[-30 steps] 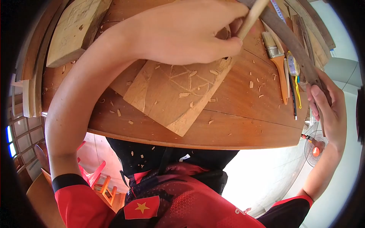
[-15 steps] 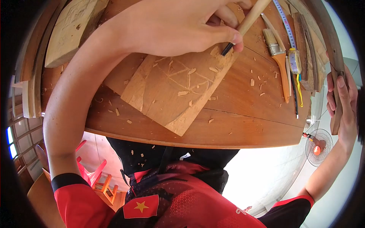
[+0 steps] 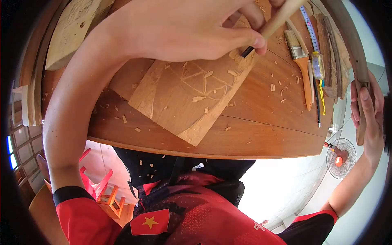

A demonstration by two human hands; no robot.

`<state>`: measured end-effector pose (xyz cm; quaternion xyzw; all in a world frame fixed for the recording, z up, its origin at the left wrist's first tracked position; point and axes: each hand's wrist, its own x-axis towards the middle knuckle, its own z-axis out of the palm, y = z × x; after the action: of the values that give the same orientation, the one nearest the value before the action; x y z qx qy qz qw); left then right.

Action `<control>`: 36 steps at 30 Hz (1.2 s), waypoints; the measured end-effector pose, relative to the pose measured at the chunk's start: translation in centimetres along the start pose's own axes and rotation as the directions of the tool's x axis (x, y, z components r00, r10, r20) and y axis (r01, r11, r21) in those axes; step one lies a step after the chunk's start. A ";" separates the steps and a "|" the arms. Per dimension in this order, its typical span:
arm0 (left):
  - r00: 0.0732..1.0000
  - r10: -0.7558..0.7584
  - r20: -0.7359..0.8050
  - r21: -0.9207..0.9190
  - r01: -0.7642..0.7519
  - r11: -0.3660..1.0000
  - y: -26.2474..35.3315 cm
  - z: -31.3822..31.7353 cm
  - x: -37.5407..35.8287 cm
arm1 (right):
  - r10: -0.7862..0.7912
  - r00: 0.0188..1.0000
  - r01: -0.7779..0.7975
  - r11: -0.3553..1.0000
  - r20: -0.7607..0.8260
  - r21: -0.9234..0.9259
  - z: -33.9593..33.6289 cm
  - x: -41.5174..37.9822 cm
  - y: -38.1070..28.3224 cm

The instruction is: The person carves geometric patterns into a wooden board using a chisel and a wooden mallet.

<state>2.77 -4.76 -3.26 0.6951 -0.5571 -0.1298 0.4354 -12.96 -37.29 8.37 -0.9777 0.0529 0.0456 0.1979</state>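
My left hand (image 3: 192, 30) is closed around a chisel (image 3: 281, 19) with a pale wooden handle. Its dark blade meets the far right end of a carved wooden board (image 3: 171, 102); the very tip is hard to make out. Grooved lines cross the board's face, and loose shavings lie on it. Part of the board is covered by my hand and forearm. Off the table's right side, my right hand (image 3: 369, 108) grips a long brown wooden bar (image 3: 354, 45), raised upright. The bar's far end runs out of view at the top.
On the wooden table (image 3: 269, 130), a paintbrush (image 3: 301, 69), a tape measure (image 3: 317, 65) with its blade pulled out and a dark pencil (image 3: 317, 106) lie to the right. Wood strips (image 3: 330, 57) lie beyond. A thick wood block (image 3: 75, 32) sits upper left. A fan (image 3: 342, 158) stands below right.
My left hand and the chisel appear slightly further right and lower in view. The right hand keeps its hold on the bar, almost unmoved.
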 end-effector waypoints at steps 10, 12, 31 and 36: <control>0.998 0.051 -0.027 -0.030 -0.052 0.998 -2.0 0.3 0.5 | -0.278 0.958 0.234 0.899 0.072 0.370 -0.4 1.3 -2.5; 0.999 0.038 -0.017 -0.094 -0.039 0.995 -2.1 0.5 0.3 | -0.271 0.960 0.229 0.909 0.075 0.348 -0.5 1.3 -2.5; 0.999 0.043 -0.019 0.280 -0.036 0.959 -1.2 0.4 0.1 | -0.345 0.938 0.341 0.907 -0.027 0.247 0.2 0.7 -3.1; 1.000 0.014 -0.015 0.224 -0.010 0.975 1.4 0.1 -0.4 | -0.355 0.934 0.328 0.896 0.042 0.299 -1.1 2.6 -2.6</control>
<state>1.61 -4.39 -2.36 0.7373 -0.5688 -0.0580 0.3597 -9.99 -35.56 10.05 -0.9293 -0.1231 0.0483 0.3447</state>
